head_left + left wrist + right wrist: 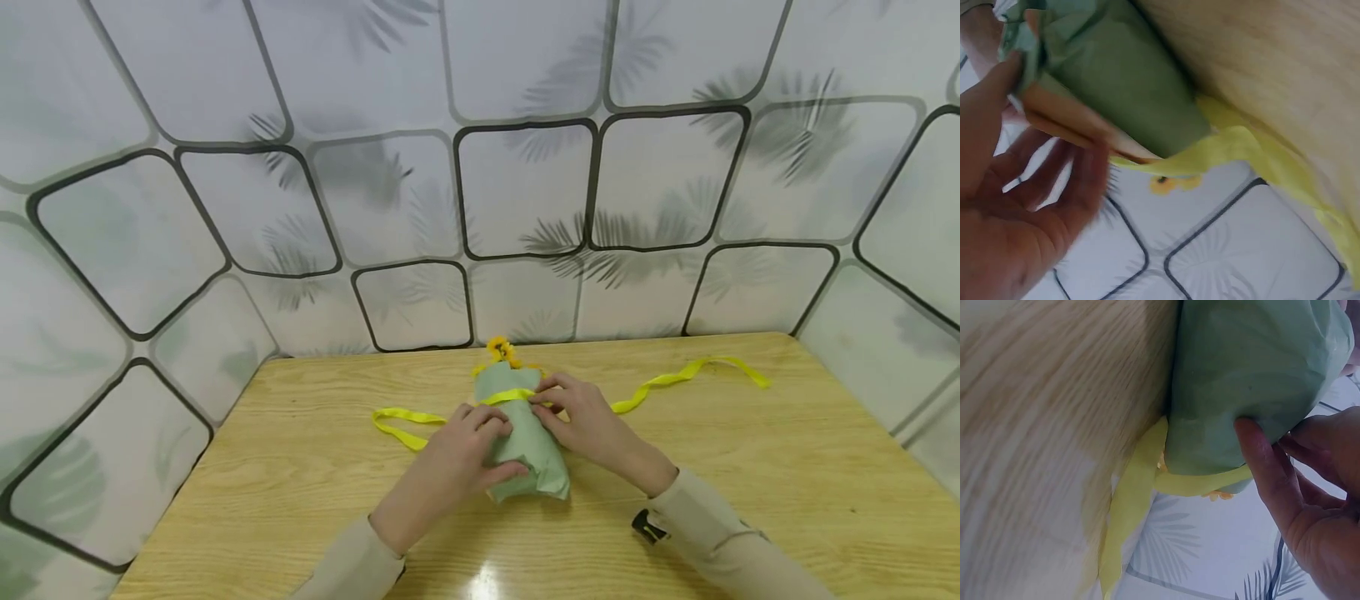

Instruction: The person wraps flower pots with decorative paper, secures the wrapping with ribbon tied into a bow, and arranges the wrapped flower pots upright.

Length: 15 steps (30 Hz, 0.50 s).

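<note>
A bouquet (525,437) in pale green wrapping paper lies on the table, its small yellow flowers (500,348) showing at the far end. A yellow ribbon (506,396) crosses the wrapper near the flowers, and its tails spread out on both sides. My left hand (468,446) holds the wrapper from the left, fingers bent on top and thumb near its lower end. In the left wrist view, those fingers touch a folded tan paper edge (1085,122). My right hand (585,421) grips the wrapper's right side beside the ribbon; its thumb (1254,434) presses the paper.
The light wooden table (300,467) carries the ribbon's left loop (408,417) and its long right tail (675,377). A patterned white covering (525,192) with dark outlines and leaf prints rises behind the table and along the sides. A black object (648,527) shows at the right sleeve.
</note>
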Tool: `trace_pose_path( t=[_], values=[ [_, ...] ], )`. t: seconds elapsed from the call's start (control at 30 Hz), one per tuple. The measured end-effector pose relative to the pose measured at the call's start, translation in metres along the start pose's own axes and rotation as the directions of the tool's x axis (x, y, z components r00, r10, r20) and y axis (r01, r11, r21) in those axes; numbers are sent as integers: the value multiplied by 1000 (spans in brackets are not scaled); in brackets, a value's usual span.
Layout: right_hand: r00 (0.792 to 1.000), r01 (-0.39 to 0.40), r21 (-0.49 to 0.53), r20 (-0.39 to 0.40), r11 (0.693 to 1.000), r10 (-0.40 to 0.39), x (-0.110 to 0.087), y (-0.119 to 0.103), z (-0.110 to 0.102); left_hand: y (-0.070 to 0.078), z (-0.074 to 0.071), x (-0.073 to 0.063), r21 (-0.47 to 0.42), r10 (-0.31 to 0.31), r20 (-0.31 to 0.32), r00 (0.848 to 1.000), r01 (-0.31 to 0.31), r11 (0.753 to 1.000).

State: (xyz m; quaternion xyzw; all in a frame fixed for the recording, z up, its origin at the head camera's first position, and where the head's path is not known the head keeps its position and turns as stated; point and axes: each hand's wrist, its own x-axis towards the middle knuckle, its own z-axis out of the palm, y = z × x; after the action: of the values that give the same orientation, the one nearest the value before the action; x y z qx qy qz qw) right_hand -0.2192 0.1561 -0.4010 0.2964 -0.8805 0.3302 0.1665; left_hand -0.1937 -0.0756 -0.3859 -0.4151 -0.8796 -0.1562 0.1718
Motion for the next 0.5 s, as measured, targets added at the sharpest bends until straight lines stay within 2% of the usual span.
trace_pose_path(
  t=[0.1, 0.17, 0.37, 0.5],
  values=[
    [1000, -10, 5, -9, 1000, 10, -1, -1, 0, 6, -2, 1, 110, -6, 33, 999, 3, 994],
    [1000, -8, 2, -13, 1000, 8, -1, -1, 0, 8, -3, 2, 124, -10, 53, 999, 3, 992],
    [1000, -1, -13, -27, 1000, 1, -2, 0, 2, 8, -1, 2, 21, -41, 86, 995, 40, 999],
    [999, -6, -7, -47, 1000, 5, -2, 0, 4, 7, -1, 2, -3, -55, 99, 994, 56, 998]
  ],
)
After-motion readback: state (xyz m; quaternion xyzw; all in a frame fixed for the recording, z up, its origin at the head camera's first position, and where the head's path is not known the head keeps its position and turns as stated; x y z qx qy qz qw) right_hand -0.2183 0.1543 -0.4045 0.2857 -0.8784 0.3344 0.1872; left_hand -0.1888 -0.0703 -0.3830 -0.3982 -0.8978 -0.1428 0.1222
